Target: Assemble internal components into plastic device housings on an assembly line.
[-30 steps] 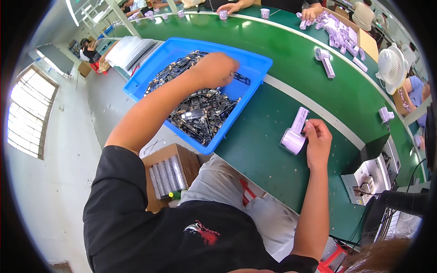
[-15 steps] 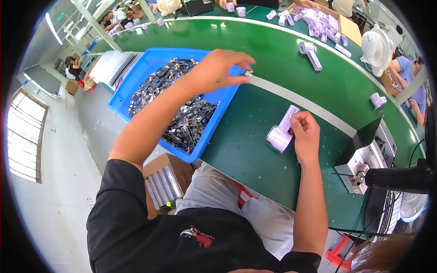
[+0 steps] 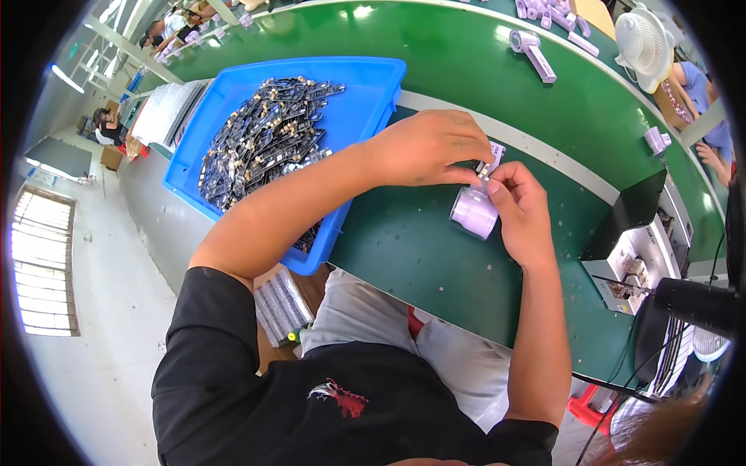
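A lilac handheld fan housing (image 3: 474,213), with a round head and a straight handle, is on the green bench in front of me. My right hand (image 3: 522,210) is closed on it, thumb and fingers pinching where the handle meets the head. Reaching across from the left, my left hand (image 3: 431,149) is closed over the handle. Between its fingertips shows part of a small circuit board (image 3: 483,169), set against the handle; the fingers hide the rest. Left of my hands stands a blue tray (image 3: 361,78) holding a heap of dark circuit boards (image 3: 260,140) with brass-coloured ends.
A green conveyor (image 3: 443,58) with a pale edge runs beyond the bench, carrying another lilac fan housing (image 3: 535,58). To the right are an open box (image 3: 629,268), a black cylindrical tool (image 3: 695,303) and cables. A white fan (image 3: 643,43) stands at the far right, near a co-worker.
My left hand has moved right from above the tray's edge to the fan housing's handle, bringing the small circuit board. My right hand still holds the housing. The whole view has shifted slightly.
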A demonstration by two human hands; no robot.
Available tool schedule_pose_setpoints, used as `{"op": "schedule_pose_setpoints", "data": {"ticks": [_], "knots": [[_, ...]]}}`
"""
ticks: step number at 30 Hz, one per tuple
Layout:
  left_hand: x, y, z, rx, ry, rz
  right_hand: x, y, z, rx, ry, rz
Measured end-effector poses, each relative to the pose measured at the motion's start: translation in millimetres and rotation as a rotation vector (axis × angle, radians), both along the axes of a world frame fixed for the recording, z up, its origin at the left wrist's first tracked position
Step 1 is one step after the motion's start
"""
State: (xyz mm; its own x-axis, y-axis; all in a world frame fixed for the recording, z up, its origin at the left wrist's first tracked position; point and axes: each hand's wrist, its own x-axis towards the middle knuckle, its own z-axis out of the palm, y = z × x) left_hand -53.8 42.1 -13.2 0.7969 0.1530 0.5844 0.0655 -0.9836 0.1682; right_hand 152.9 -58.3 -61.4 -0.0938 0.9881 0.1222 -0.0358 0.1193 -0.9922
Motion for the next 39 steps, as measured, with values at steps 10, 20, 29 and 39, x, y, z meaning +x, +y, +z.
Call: {"op": "schedule_pose_setpoints", "data": {"ticks": [10,20,29,39], "knots": [[0.8,-5.7,1.7,-0.005,0.034,-0.056,-1.0,-2.1,-1.0,-0.006,-0.056,0.025],[-2.4,-3.5,-1.6,0.008,0.03,-0.043,-0.2,-1.2,-0.9,0.003,0.038,0.064],[-3.0,-4.2,-0.6,0.047,0.054,-0.056,2.1,-0.9,-1.3,0.006,0.048,0.087],[-1.1,-6.7,0.6,0.073,-0.011,-0.11,0.5,-3.6,-0.5,0.002,0.063,0.104]]}}
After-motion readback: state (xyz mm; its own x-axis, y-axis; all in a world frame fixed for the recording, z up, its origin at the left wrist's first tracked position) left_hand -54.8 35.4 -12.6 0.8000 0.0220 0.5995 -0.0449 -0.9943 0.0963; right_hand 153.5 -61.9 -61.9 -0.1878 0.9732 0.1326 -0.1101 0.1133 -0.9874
